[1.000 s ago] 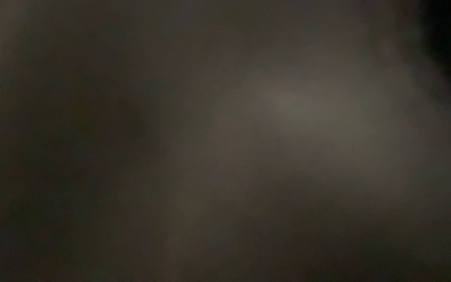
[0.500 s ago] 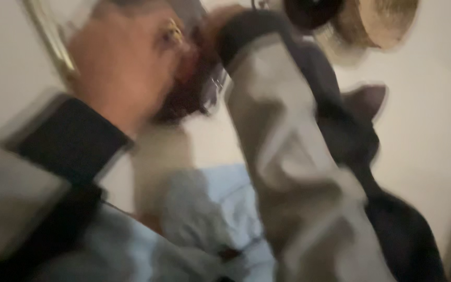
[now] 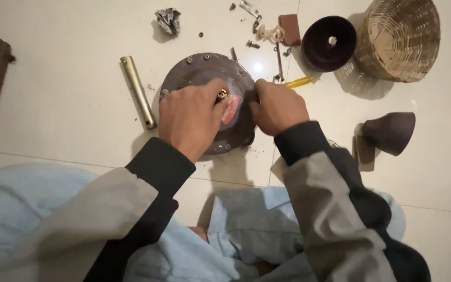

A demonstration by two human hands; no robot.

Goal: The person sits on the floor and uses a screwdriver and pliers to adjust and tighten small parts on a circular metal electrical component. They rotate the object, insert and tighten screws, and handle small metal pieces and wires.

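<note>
Dark metal disc (image 3: 199,73), ringed with bolts, lies on the pale tiled floor (image 3: 53,78) near its far edge. I see the left hand (image 3: 194,117) closed, pinching a small brass piece (image 3: 221,95) at the disc's centre, and the right hand (image 3: 277,107) curled, pressing beside it. A steel tube (image 3: 138,92) lies left of the disc, a woven basket (image 3: 400,39) at the far right corner.

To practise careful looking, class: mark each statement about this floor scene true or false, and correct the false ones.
1. Both hands, left hand and right hand, rest on the round dark metal disc. True.
2. The woven straw basket stands left of the disc. False: it is at the far right.
3. A short metal tube lies left of the disc. True.
4. The floor is carpeted. False: pale glossy floor tiles.
</note>
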